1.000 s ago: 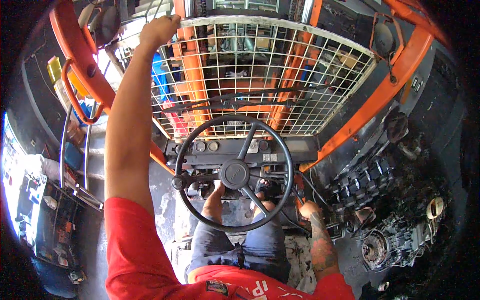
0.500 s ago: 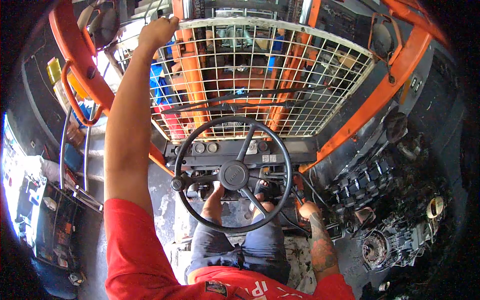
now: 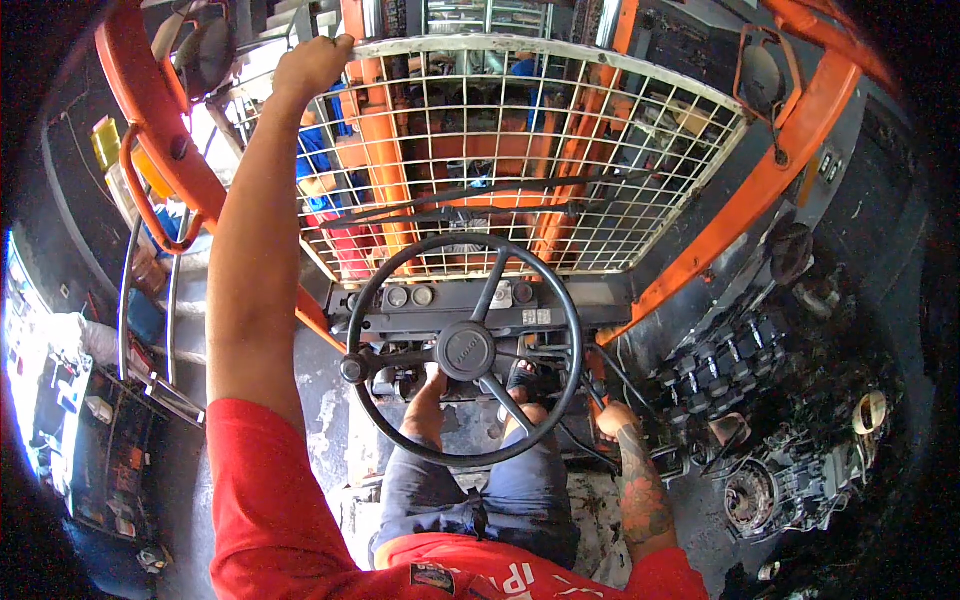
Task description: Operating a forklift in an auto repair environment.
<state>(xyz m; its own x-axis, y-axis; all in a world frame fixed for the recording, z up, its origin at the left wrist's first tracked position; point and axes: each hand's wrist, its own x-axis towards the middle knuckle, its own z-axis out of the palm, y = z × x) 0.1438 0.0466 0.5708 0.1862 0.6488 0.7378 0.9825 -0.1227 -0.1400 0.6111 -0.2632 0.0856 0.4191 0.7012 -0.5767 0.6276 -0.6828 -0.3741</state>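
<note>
My left arm reaches far forward, and my left hand (image 3: 312,68) is closed around the top left edge of a white wire mesh guard (image 3: 490,45). Low on the right, my right hand (image 3: 614,421) is closed on a lever (image 3: 597,385) beside the seat; its grip end is hidden in my fist. Between my arms is a black steering wheel (image 3: 466,350) with a knob (image 3: 354,368) on its left rim, untouched by either hand. Past the wheel runs a dark dashboard (image 3: 460,312) with round gauges. My feet rest near the pedals below.
Orange frame posts (image 3: 745,215) rise on both sides, with mirrors (image 3: 762,75) near their tops. Orange mast rails (image 3: 385,150) stand beyond the mesh. A person in blue and red (image 3: 318,165) is behind it at left. Greasy engine parts (image 3: 790,490) lie on the right-hand floor.
Beyond the mesh, the orange and metal parts have shifted, and silver bars show more clearly at the top. The person in blue has moved slightly. Both my hands keep their holds.
</note>
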